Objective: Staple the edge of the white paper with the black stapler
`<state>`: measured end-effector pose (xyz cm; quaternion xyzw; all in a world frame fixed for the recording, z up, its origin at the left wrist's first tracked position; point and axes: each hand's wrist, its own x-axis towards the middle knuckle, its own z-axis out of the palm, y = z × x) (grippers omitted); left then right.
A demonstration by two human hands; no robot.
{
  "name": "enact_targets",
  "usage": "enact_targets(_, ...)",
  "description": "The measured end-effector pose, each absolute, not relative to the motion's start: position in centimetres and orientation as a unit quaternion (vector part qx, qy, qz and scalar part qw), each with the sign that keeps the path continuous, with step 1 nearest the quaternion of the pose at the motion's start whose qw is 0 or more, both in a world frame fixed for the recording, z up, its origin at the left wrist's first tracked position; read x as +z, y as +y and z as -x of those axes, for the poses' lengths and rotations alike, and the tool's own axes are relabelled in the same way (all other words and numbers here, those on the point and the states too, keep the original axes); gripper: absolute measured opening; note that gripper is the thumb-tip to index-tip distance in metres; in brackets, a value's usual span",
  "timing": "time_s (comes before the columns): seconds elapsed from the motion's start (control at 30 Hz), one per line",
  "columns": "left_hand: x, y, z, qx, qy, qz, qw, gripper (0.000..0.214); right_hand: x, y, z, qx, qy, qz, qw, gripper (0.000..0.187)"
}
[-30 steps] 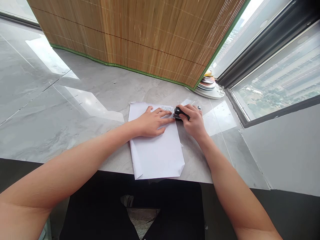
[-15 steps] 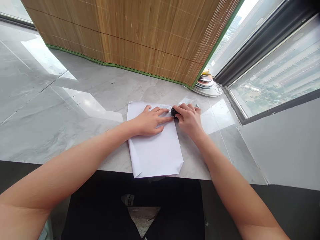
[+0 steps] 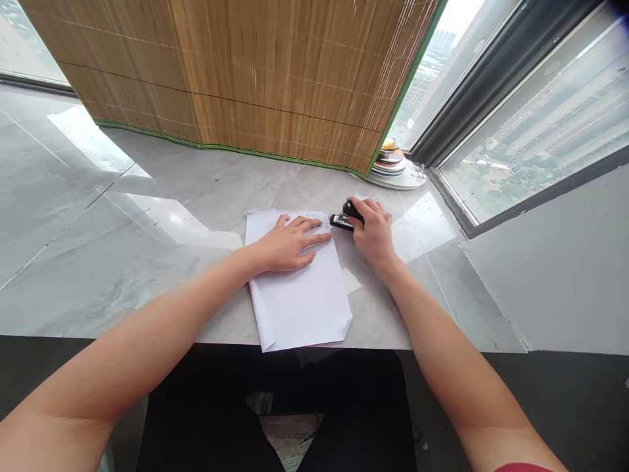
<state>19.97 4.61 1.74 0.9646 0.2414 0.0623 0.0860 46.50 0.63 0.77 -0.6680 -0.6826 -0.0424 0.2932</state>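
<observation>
White paper sheets (image 3: 304,305), with folded lower corners, lie near the counter's front edge. My left hand (image 3: 292,246) rests flat on their upper half, fingers spread and pointing right. Printed marks (image 3: 318,219) show by its fingertips at the upper right of the paper. Just off the paper's right edge, my right hand (image 3: 372,226) is wrapped round a black stapler (image 3: 343,221). The stapler's front end points left at the paper, slightly apart from it. My right fingers partly cover its rear.
A bamboo mat (image 3: 236,78) with green edging stands across the back. A stack of plates (image 3: 398,174) sits in the far right corner beside the window frame (image 3: 472,85). A grey marbled counter (image 3: 59,229) spreads left.
The stapler in my right hand has come away from the paper's edge to the right. My left hand stays flat on the paper. A small white paper corner now shows at the right edge.
</observation>
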Motion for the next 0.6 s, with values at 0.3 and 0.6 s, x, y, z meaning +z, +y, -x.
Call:
enact_targets(0.3, 2.0, 5.1, -20.1, 0.083, 0.230, -0.963, 0.115, 0.057, 1.9, 0.3, -49.0, 0.013, -0.634, 0.715, 0.294, 0.031)
enact_targets(0.6, 2.5, 10.8, -15.7, 0.540, 0.550, -0.625, 0.122, 0.047, 3.5, -4.0, -37.6, 0.098, -0.692, 0.638, 0.324, 0.015)
